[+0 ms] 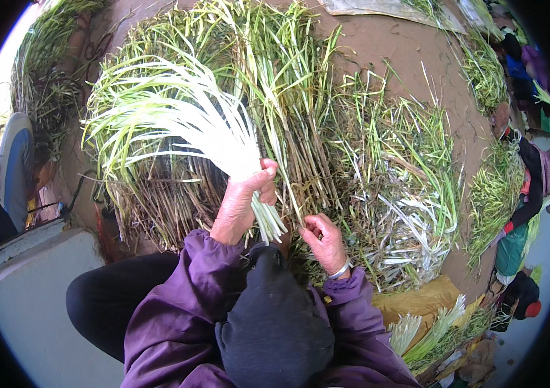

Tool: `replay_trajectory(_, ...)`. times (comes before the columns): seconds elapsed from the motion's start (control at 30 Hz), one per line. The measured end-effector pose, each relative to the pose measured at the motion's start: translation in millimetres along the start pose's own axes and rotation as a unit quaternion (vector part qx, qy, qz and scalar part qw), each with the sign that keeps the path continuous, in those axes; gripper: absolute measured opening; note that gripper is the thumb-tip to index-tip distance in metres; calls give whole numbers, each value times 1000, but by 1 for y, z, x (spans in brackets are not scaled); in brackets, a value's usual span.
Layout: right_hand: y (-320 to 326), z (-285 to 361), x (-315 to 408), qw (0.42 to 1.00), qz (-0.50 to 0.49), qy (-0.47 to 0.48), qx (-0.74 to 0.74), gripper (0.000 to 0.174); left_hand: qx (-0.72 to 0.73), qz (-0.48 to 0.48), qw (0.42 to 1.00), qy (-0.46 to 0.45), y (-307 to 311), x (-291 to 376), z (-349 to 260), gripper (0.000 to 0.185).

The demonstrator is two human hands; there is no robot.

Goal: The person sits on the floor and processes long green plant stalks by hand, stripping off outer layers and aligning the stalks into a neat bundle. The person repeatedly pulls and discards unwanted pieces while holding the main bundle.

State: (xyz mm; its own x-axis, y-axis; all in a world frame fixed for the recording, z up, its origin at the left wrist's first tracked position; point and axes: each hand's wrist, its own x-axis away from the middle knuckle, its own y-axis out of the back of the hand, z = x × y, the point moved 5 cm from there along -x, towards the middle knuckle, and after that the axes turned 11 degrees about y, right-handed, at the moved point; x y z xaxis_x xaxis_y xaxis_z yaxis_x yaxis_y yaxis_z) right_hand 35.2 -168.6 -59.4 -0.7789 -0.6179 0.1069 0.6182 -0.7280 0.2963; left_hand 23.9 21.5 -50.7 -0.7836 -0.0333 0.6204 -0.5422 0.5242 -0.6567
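My left hand (250,194) is closed around a bunch of pale green-white leafy stalks (226,136); their leaves fan out to the upper left and their white ends stick out below the fist. To its right, my right hand (323,240) pinches the lower end of a single long stalk (289,179) between thumb and fingers. Beyond both hands lies a large heap of green stalks with brown lower ends (304,140). A looser pile of stripped leaves and pale peelings (401,213) spreads to the right of my right hand.
Bundles of cleaned stalks (430,330) lie on a yellow sheet (415,300) at the lower right. A low pale wall (42,252) stands at the left. Other people (522,194) sit along the right edge beside more green heaps (493,199). A pale sheet (391,12) lies at the top.
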Motion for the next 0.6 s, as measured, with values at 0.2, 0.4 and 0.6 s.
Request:
replay_trajectory(0.2, -3, 7, 1, 997, -11, 32, 70, 20, -23, -97, 995, -16, 9, -4, 7, 30)
replay_trajectory(0.4, -6, 9, 3, 988, -36, 87, 126, 21, -46, -127, 991, -23, 15, -5, 8, 26)
replay_trajectory(0.6, -12, 14, 4, 971, -49, 141, 186, 23, -88, -129, 988, 16, 21, -7, 9, 23)
